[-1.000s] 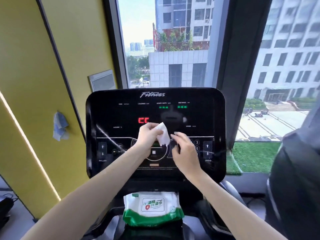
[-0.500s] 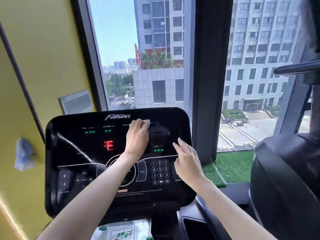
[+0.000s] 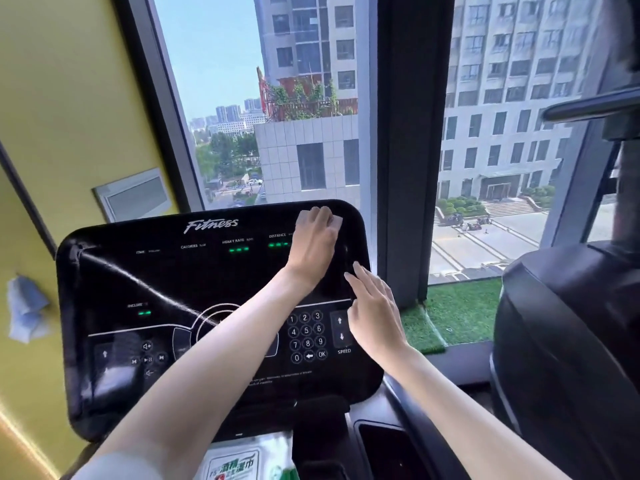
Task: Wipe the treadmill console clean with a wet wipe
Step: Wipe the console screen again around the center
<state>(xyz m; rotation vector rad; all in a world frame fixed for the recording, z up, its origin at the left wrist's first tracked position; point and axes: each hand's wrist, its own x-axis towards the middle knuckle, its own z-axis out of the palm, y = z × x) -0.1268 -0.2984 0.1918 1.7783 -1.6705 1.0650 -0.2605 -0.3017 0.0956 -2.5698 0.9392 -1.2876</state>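
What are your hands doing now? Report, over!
Left hand grips wet wipe on console, top right corner. Right hand open, fingertips at its right edge. Nothing blocking.

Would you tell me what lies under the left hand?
A wet wipe on the console, top right; only its edge shows, the left hand hides the rest.

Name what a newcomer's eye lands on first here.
The glossy black treadmill console fills the lower middle, with its green readouts lit. At its top right corner the left hand presses a white wet wipe to the panel, while the right hand lies open-fingered against the console's right edge. Behind, sunlit tower blocks fill the window.
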